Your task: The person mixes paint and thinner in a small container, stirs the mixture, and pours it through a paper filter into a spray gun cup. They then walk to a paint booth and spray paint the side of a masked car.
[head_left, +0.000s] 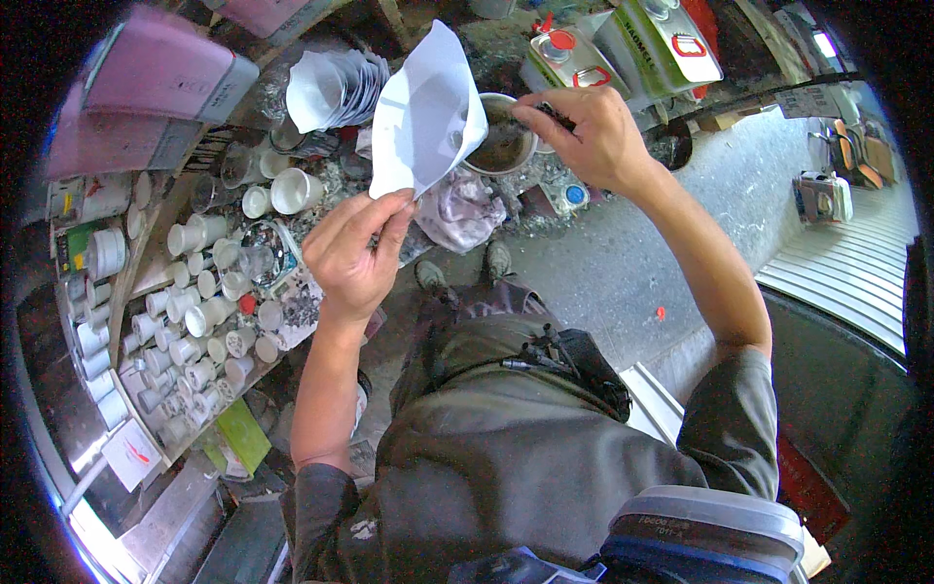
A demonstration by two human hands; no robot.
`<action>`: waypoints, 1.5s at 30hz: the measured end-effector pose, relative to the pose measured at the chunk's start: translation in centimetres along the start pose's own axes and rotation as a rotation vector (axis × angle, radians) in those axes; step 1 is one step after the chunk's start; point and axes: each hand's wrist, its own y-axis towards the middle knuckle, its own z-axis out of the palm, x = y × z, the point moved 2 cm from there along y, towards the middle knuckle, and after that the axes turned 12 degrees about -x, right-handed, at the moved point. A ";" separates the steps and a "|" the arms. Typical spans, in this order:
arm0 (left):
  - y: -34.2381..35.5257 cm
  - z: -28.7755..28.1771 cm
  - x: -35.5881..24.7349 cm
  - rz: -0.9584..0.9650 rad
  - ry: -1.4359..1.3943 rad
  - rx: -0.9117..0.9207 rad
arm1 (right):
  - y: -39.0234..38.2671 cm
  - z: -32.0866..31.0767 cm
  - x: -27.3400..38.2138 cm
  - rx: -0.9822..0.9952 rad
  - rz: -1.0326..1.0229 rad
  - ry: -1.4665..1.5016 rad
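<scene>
My left hand (355, 251) pinches the lower edge of a white paper paint strainer (413, 122), a cone that stands up from the fingers. To its right is a round container (530, 146) with a pale rim and a dark, murky inside; the cone overlaps part of its edge. At that rim my right hand (589, 131) is closed, thumb and fingers curled together. Something small and dark shows between its fingers, too little to name. A crumpled, stained rag (462, 209) lies below the container. Behind the left side stands a stack of similar paper cones (336, 88).
Many used white cups (209, 316) crowd the bench at left. Metal cans with red caps (574, 60) stand at the back right. A small box with a blue round mark (574, 197) sits near the bench's front edge. Pink-covered panels (161, 73) are at far left.
</scene>
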 end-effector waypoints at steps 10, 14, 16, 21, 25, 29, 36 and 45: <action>0.7 0.0 -0.5 0.038 0.014 -0.022 | -0.2 0.2 0.2 -0.036 0.059 0.026; 1.0 -0.1 -0.7 0.061 0.031 -0.019 | -0.2 0.4 0.4 0.033 -0.073 -0.083; 1.0 -0.1 -0.8 0.072 0.030 -0.026 | -0.3 0.6 0.3 0.144 -0.031 -0.127; 1.0 -0.2 -0.8 0.047 0.003 -0.051 | -0.1 0.4 0.2 0.002 -0.011 -0.099; 0.9 -0.4 -0.8 0.052 -0.005 -0.048 | -0.1 0.9 0.1 0.113 0.022 -0.111; 0.7 -0.5 -0.9 0.039 -0.018 -0.048 | 0.1 0.4 0.4 -0.067 -0.009 -0.035; 0.5 -0.9 -0.6 0.071 -0.007 -0.068 | 0.0 0.4 0.4 -0.049 0.145 -0.070; 0.2 -1.3 -0.6 0.033 -0.029 -0.044 | -0.2 0.7 0.8 -0.032 0.051 -0.092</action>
